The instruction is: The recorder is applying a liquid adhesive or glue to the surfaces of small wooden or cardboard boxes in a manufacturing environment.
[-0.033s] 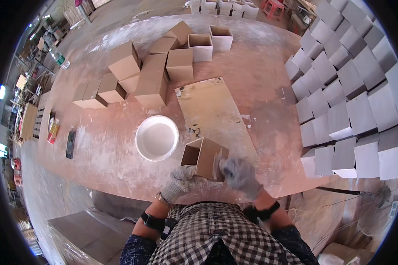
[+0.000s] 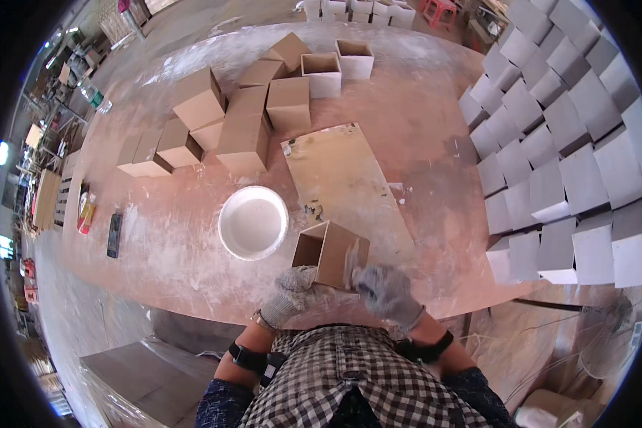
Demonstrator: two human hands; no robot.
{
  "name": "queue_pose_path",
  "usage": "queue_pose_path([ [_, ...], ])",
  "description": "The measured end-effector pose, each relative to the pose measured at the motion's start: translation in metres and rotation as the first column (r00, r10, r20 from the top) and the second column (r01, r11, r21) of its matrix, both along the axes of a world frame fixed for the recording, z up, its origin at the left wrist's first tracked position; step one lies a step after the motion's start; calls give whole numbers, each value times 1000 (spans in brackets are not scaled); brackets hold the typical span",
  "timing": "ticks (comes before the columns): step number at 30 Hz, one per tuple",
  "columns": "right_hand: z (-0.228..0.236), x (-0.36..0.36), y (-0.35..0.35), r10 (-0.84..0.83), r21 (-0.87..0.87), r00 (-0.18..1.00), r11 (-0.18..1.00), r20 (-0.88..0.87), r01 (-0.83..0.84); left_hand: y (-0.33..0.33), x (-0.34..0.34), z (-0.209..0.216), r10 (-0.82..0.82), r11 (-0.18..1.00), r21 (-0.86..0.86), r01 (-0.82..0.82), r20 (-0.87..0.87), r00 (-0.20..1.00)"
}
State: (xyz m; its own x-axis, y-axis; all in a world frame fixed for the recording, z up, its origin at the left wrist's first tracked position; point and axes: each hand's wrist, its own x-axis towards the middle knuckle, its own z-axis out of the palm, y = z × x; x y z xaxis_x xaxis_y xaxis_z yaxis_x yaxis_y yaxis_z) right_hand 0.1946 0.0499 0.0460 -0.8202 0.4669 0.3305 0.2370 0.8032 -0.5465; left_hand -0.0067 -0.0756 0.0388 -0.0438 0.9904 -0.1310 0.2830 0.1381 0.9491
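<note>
A brown open-ended box [image 2: 334,250], tilted with its hollow end to the left, is in front of me at the table's near side. My left hand [image 2: 294,289], in a grey knit glove, grips its lower left edge. My right hand [image 2: 389,294], gloved too, is closed at the box's right side. What its fingers hold is too small and hidden to make out. A whitish streak [image 2: 352,261] shows on the box's side beside those fingers. Just left of the box stands a white bowl [image 2: 254,223] with pale contents.
A stained tan board [image 2: 346,178] lies beyond the box. Brown boxes [image 2: 244,139] cluster at the far left, with two white-sided boxes [image 2: 354,60] beside them. Stacked pale boxes [image 2: 571,178] rise on the right. A phone [image 2: 114,235] and a bottle [image 2: 95,98] sit at left.
My right hand has moved slightly down along the box's right side, and the whitish streak there shows more plainly. My left hand and the box stay in place.
</note>
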Motion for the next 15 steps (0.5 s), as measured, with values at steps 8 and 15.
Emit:
queue_pose_path([
  [8, -40, -3, 48, -320, -84, 945, 946, -62, 315, -2, 24, -15, -105, 971, 115, 209, -580, 808],
  [15, -8, 28, -31, -110, -33, 989, 993, 95, 113, -11, 19, -32, -67, 964, 172, 201, -577, 814],
])
